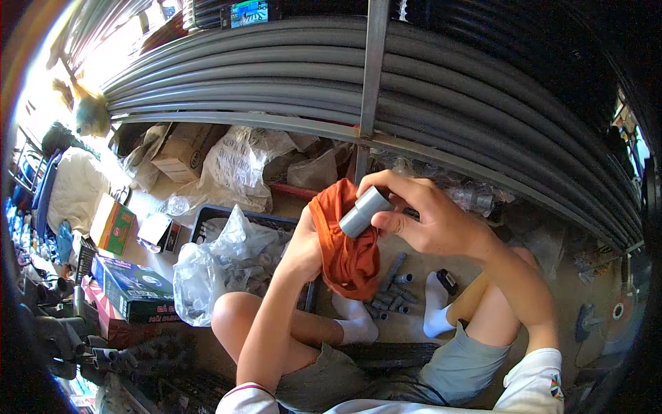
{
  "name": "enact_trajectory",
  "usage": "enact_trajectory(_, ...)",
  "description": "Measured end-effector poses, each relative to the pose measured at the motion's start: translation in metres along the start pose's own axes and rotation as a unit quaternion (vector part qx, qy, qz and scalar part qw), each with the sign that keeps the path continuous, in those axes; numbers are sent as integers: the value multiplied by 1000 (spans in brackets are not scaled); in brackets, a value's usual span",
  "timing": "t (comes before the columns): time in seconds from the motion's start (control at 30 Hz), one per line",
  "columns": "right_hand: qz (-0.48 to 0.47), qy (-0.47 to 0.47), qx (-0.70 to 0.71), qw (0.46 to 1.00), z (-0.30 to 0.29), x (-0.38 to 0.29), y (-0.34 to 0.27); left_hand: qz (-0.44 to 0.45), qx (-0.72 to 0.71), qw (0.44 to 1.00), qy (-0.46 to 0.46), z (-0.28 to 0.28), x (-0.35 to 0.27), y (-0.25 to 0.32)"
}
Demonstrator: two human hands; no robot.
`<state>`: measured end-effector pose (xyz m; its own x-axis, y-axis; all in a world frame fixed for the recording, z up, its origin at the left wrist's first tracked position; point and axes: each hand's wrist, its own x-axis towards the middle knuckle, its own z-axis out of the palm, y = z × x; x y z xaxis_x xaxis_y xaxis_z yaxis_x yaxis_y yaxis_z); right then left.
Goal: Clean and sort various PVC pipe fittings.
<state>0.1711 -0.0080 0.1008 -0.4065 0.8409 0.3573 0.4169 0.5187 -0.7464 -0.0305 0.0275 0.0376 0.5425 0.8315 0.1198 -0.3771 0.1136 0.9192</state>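
Between the thumb and fingers of my right hand (429, 217) is a grey plastic pipe reducer (365, 212), tilted, with its wider end up. My left hand (305, 251) holds a bunched orange-red cloth (351, 264), whose folds lie right behind and beside the fitting; the cloth hides most of the left fingers. On the floor below, between my feet in white socks, lies a loose pile of small grey pipe fittings (395, 297). A small black object (447, 282) rests by the right foot.
A dark crate (207, 211) with clear plastic bags (199, 279) stands at the left, near printed boxes (137, 290). Long grey pipes (248, 67) fill a metal rack (371, 77) ahead. Under it are a cardboard box (186, 150) and a white sack (240, 165).
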Motion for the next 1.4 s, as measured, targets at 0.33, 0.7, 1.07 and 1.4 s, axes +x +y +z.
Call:
enact_trajectory(0.33,81,-56,53,994,1,-5,6,4,100,995,-2,3,-1,-9)
enact_trajectory(0.7,-53,27,-76,995,5,3,3,-21,-89,995,27,14,-2,-11)
enact_trajectory(1.07,-74,36,-100,992,0,4,3,-53,-108,993,6,11,-3,-4)
enact_trajectory(1.4,65,-23,-1,998,-5,-3,1,95,129,983,87,10,3,-23)
